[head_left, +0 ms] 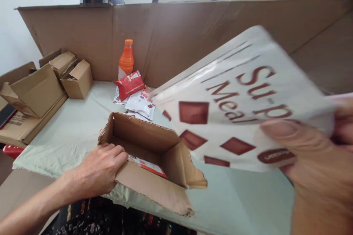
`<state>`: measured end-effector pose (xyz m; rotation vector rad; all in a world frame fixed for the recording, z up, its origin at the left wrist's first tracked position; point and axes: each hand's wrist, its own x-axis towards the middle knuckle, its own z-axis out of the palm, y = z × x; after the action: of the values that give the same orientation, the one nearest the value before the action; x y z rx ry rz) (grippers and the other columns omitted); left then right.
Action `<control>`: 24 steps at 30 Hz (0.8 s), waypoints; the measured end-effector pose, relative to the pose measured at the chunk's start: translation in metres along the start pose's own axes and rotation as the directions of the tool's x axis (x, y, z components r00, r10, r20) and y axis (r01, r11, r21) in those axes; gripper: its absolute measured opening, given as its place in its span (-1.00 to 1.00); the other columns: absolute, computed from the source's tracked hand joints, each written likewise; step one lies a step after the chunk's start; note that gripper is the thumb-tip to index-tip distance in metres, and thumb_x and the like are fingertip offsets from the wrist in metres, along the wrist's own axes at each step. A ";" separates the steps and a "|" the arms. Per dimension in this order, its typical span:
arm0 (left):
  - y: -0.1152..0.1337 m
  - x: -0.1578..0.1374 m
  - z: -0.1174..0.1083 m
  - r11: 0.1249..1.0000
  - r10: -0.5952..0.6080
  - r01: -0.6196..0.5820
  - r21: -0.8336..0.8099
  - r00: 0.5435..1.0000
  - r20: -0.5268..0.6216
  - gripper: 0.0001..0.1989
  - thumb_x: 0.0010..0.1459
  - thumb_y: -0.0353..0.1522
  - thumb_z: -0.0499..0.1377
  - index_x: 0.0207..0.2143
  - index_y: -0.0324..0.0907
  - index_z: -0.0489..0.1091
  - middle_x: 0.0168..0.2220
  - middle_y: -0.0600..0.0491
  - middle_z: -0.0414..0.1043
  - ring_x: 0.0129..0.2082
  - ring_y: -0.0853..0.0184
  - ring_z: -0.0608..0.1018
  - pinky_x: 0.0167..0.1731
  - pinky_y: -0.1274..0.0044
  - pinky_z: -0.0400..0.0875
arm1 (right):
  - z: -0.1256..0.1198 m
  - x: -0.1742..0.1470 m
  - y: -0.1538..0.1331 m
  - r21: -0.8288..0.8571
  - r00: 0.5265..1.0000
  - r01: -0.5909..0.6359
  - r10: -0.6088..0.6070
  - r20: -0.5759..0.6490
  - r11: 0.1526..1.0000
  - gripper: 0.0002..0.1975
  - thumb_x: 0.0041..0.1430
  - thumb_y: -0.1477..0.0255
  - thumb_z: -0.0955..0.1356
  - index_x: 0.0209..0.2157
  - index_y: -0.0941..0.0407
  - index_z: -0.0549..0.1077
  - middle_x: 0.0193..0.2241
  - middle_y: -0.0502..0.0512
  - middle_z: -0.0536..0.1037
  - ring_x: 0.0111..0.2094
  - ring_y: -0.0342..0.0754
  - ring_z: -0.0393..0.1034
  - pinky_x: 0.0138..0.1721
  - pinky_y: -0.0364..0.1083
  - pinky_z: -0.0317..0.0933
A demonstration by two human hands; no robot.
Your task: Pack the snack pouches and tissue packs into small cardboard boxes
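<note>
Close to the camera, my right hand (317,161) grips a white snack pouch (220,88) printed with "Su-p Meal" and dark red squares. The thumb presses on its front, and the pouch is tilted in the air over the right side of an open cardboard box (149,132). My left hand (102,165) is closed over the box's near left edge, fingers curled inside the rim. A flat orange-and-white packet (150,166) lies in the box, partly hidden by the near wall.
Behind the box lie a red packet (130,85) and several white pouches (140,104), beside an orange drink bottle (127,58). Cardboard boxes (77,79) stand at the left. A tall cardboard panel (182,36) closes off the back of the cloth-covered table (237,194).
</note>
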<state>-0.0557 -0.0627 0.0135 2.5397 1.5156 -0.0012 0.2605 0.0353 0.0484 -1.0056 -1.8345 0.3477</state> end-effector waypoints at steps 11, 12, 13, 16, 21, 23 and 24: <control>0.000 -0.003 0.012 0.999 -0.015 0.012 -0.034 0.995 -0.094 -0.66 -0.05 -0.54 0.15 -0.16 -0.20 0.40 -0.05 -0.13 0.48 -0.02 0.06 0.52 -0.02 0.21 0.50 | 0.068 -0.014 -0.034 0.059 0.771 0.223 -0.213 0.600 0.973 -0.77 0.39 0.37 0.23 -0.34 0.03 0.47 -0.47 -0.01 0.59 -0.53 -0.13 0.41 -0.41 -0.13 0.28; 0.000 -0.004 0.014 0.998 -0.033 0.027 -0.050 0.991 -0.133 -0.66 -0.05 -0.55 0.15 -0.16 -0.21 0.41 0.00 -0.16 0.45 0.03 0.04 0.50 0.01 0.20 0.50 | 0.071 -0.014 -0.033 0.019 0.754 0.221 -0.183 0.631 0.975 -0.75 0.39 0.38 0.21 -0.34 0.04 0.46 -0.49 -0.01 0.57 -0.54 -0.14 0.37 -0.41 -0.13 0.25; 0.001 -0.005 0.016 0.997 -0.055 0.045 -0.063 0.982 -0.179 -0.67 -0.06 -0.56 0.15 -0.18 -0.22 0.41 0.05 -0.19 0.41 0.07 0.02 0.47 0.02 0.19 0.50 | 0.074 -0.013 -0.032 -0.021 0.744 0.222 -0.155 0.650 0.975 -0.75 0.38 0.40 0.20 -0.33 0.05 0.45 -0.49 -0.01 0.56 -0.53 -0.13 0.34 -0.41 -0.12 0.22; 0.001 -0.009 0.021 0.996 -0.076 0.059 -0.062 0.942 -0.327 -0.71 -0.09 -0.59 0.15 -0.25 -0.24 0.43 0.19 -0.28 0.28 0.24 -0.08 0.34 0.11 0.14 0.46 | 0.082 -0.008 -0.034 -0.117 0.695 0.204 -0.060 0.717 0.972 -0.78 0.34 0.49 0.18 -0.27 0.07 0.43 -0.44 0.01 0.56 -0.47 -0.11 0.34 -0.38 -0.13 0.17; -0.002 -0.010 0.020 0.999 0.037 -0.024 0.036 0.922 -0.386 -0.65 -0.17 -0.60 0.17 -0.25 -0.23 0.43 0.47 -0.25 -0.11 0.46 -0.14 -0.02 0.34 0.04 0.14 | 0.097 0.004 -0.042 -0.167 0.448 0.233 0.047 0.893 0.958 -0.75 0.20 0.64 0.20 -0.25 0.08 0.42 -0.34 0.05 0.64 -0.40 -0.07 0.42 -0.42 -0.12 0.06; -0.004 -0.007 0.017 0.998 0.055 -0.050 0.023 0.950 -0.307 -0.61 -0.17 -0.57 0.19 -0.19 -0.24 0.42 0.44 -0.29 0.02 0.44 -0.13 0.06 0.33 0.04 0.15 | 0.103 0.006 -0.043 -0.159 0.396 0.267 0.043 0.917 0.951 -0.75 0.20 0.64 0.22 -0.22 0.09 0.45 -0.28 0.08 0.66 -0.35 -0.03 0.47 -0.41 -0.11 0.06; -0.004 -0.005 0.016 0.999 0.053 -0.054 0.001 0.964 -0.261 -0.59 -0.16 -0.56 0.19 -0.16 -0.24 0.41 0.37 -0.30 0.17 0.41 -0.12 0.16 0.32 0.04 0.18 | 0.105 0.005 -0.043 -0.158 0.382 0.285 0.039 0.923 0.946 -0.75 0.21 0.64 0.22 -0.21 0.09 0.46 -0.27 0.08 0.67 -0.34 -0.02 0.49 -0.40 -0.10 0.08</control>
<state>-0.0604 -0.0680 -0.0019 2.6601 1.5281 0.3581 0.1490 0.0324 0.0278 -0.9023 -3.0800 0.6474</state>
